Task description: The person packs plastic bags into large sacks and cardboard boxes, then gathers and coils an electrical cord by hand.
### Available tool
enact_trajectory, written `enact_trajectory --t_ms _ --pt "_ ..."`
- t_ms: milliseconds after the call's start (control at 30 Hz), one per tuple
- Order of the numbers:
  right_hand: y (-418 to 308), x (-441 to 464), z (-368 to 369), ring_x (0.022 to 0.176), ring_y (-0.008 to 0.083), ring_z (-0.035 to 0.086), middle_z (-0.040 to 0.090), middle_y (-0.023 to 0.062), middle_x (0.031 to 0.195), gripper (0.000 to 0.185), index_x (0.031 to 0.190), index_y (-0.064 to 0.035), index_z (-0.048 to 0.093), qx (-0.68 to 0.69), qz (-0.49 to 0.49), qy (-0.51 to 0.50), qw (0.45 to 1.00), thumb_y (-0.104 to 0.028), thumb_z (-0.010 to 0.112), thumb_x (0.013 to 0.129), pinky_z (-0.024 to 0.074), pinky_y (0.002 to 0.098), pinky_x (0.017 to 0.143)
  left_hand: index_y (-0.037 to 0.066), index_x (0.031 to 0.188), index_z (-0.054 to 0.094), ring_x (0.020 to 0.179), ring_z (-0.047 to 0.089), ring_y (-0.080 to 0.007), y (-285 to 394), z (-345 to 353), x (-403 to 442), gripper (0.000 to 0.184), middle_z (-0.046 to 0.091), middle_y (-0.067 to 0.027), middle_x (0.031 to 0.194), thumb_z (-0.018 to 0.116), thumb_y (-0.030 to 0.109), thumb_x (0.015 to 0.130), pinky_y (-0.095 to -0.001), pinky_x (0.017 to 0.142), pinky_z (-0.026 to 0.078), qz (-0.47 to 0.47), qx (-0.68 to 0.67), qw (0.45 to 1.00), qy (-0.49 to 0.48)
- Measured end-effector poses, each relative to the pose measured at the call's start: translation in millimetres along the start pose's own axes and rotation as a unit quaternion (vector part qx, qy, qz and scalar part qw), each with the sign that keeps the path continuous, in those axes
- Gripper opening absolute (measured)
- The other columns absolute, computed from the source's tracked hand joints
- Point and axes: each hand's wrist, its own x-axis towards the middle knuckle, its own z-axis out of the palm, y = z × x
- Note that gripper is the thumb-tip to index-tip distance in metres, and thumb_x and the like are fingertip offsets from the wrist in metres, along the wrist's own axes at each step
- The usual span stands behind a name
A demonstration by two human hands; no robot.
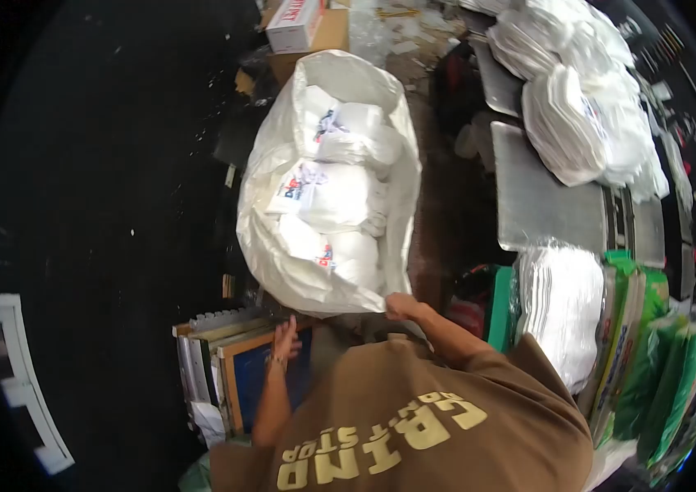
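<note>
My right hand is closed around the near right edge of a large white woven sack. The sack's mouth gapes toward me. Inside lie several white plastic-wrapped bundles, among them a middle bundle with red and blue print; the print is too blurred to read. Just below the sack's near left edge is my left hand, its fingers apart and nothing in them. It is close to a blue framed panel that stands upright among other frames.
Stacks of white folded bags lie on metal trays at the right. Nearer are a wrapped white stack and green packages. A white box sits beyond the sack. A dark surface spans the left.
</note>
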Motion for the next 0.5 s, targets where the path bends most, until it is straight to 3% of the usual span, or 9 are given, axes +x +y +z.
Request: enact_trajectory --t_ms 67,133,200,233,333,367,433,500 --pt "17.7 -24.6 -34.0 0.070 0.0420 0.060 0.063 0.0204 0.072 0.025 0.061 -0.0026 0.059 -0.056 -0.038 -0.002 0.998 -0.026 0.061 0.068 0.0489 0.0489 0.059 0.014 0.148 0.016 0.106 0.056 -0.0301 61.1 17.1 -9.6 0.104 0.042 -0.0175 0.136 0.055 0.075 0.073 -0.0438 0.079 0.047 0.033 -0.034 0.999 -0.019" --pt "33.8 -51.0 -52.5 0.066 0.0413 0.061 0.060 0.0228 0.064 0.021 0.058 -0.0027 0.058 -0.083 -0.013 0.072 0.994 -0.021 0.059 0.067 0.0484 0.0501 0.056 0.015 0.150 0.004 0.123 0.042 -0.0397 81.3 47.6 35.5 0.111 0.030 -0.0232 0.145 0.062 0.070 0.072 -0.0496 0.093 0.041 0.082 -0.041 0.992 0.085" --pt "56.1 -64.6 -68.1 0.070 0.0408 0.062 0.062 0.0234 0.071 0.017 0.065 -0.0030 0.062 -0.138 0.045 0.020 0.989 -0.019 0.059 0.068 0.0505 0.0488 0.060 0.015 0.149 0.004 0.133 0.028 -0.0437 77.7 76.1 95.7 0.113 0.023 -0.0306 0.146 0.068 0.063 0.070 -0.0490 0.104 0.033 0.210 0.053 0.958 0.186" --pt "67.0 -71.7 -72.0 0.074 0.0404 0.063 0.063 0.0239 0.076 0.018 0.069 -0.0026 0.064 -0.143 0.078 0.009 0.987 -0.019 0.058 0.070 0.0509 0.0486 0.064 0.014 0.149 0.007 0.135 0.023 -0.0448 89.0 86.7 96.2 0.113 0.020 -0.0364 0.144 0.073 0.058 0.068 -0.0479 0.108 0.029 0.221 0.092 0.959 0.149" --pt "95.8 -71.2 -52.3 0.088 0.0401 0.063 0.065 0.0245 0.088 0.024 0.082 -0.0016 0.067 -0.109 0.188 0.005 0.976 -0.023 0.059 0.075 0.0504 0.0484 0.077 0.013 0.145 0.027 0.126 0.035 -0.0510 95.2 109.6 117.9 0.101 0.022 -0.0373 0.142 0.067 0.065 0.068 -0.0481 0.103 0.036 0.310 0.287 0.903 0.080" --pt "117.7 -66.1 -34.9 0.091 0.0415 0.062 0.065 0.0253 0.093 0.028 0.087 -0.0018 0.068 -0.087 0.182 0.061 0.978 -0.026 0.061 0.074 0.0490 0.0489 0.080 0.014 0.144 0.028 0.127 0.034 -0.0500 99.4 117.5 110.5 0.100 0.021 -0.0357 0.143 0.066 0.066 0.068 -0.0510 0.102 0.037 0.273 0.306 0.910 0.065" --pt "90.7 -54.3 -53.2 0.091 0.0417 0.061 0.064 0.0253 0.094 0.033 0.091 -0.0008 0.067 -0.096 0.207 0.028 0.973 -0.027 0.065 0.072 0.0488 0.0479 0.081 0.017 0.145 0.027 0.131 0.031 -0.0461 115.2 122.2 98.2 0.097 0.012 -0.0302 0.148 0.062 0.068 0.070 -0.0604 0.099 0.034 0.163 0.322 0.930 0.067" --pt "73.3 -55.2 -68.7 0.091 0.0415 0.061 0.064 0.0255 0.094 0.034 0.092 -0.0003 0.067 -0.071 0.188 0.020 0.979 -0.028 0.067 0.071 0.0486 0.0477 0.080 0.019 0.146 0.025 0.129 0.033 -0.0467 123.6 129.7 91.1 0.098 0.012 -0.0298 0.149 0.066 0.063 0.069 -0.0616 0.098 0.034 0.103 0.343 0.921 0.153"
